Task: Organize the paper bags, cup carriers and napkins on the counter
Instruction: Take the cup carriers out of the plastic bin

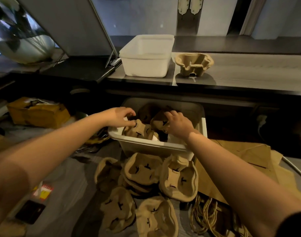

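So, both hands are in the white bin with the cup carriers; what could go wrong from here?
1. The left grip and right grip each hold one of the cup carriers in the white bin; nested ones may lift together and drop.
2. The loose carriers piled just before the bin could be scattered by a forearm.

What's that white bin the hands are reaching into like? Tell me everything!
The white bin is a deep rectangular tub, smooth plastic by its look, with a thick rim and no lid. It stands upright on the low counter. Tan cup carriers sit inside; the left hand and right hand each grip one. Outside, loose carriers lie heaped at its front wall, paper bags to its right.
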`<action>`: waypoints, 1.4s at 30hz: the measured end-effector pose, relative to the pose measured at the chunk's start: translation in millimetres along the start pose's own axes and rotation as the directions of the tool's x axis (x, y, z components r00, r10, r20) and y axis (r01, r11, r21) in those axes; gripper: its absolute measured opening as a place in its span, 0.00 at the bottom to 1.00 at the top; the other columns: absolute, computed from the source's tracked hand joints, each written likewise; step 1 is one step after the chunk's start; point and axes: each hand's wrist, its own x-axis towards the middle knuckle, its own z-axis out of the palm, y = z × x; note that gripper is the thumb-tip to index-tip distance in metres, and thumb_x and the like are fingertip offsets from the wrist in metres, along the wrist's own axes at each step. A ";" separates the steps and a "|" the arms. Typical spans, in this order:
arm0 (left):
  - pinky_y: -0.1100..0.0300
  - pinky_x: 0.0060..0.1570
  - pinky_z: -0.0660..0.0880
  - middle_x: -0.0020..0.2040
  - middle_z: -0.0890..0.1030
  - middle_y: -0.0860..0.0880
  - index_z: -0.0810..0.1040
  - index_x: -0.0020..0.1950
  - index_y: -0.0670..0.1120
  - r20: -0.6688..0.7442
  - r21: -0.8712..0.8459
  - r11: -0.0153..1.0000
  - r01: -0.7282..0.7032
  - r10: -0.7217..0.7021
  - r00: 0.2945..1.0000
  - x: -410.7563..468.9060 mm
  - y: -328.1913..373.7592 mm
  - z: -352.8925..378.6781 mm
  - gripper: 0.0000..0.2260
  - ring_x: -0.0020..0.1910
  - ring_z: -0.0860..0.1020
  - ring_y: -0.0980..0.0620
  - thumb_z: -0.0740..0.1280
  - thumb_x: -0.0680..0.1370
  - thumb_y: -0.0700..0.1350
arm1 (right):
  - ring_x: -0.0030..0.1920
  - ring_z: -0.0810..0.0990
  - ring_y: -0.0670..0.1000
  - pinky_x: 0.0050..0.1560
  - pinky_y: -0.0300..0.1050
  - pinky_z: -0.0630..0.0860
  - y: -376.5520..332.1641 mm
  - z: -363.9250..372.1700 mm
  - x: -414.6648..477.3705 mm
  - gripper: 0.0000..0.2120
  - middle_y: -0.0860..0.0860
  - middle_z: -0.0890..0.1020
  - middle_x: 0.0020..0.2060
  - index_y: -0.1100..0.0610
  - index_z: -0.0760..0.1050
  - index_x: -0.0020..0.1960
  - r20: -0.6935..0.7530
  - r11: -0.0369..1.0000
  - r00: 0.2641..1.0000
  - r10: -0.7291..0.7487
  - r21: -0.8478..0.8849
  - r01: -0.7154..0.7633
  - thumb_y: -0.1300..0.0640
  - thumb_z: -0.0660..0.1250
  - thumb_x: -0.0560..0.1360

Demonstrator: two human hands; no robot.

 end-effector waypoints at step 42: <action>0.71 0.41 0.69 0.45 0.72 0.61 0.65 0.44 0.61 -0.631 -0.348 0.885 -0.308 0.022 0.775 -95.5 -10.9 16.0 0.21 0.44 0.72 0.62 0.74 0.69 0.40 | 0.34 0.71 0.37 0.33 0.28 0.65 -42.5 -72.2 -160.6 0.05 0.41 0.74 0.36 0.45 0.71 0.51 -0.203 0.982 0.979 0.011 0.189 0.029 0.47 0.62 0.76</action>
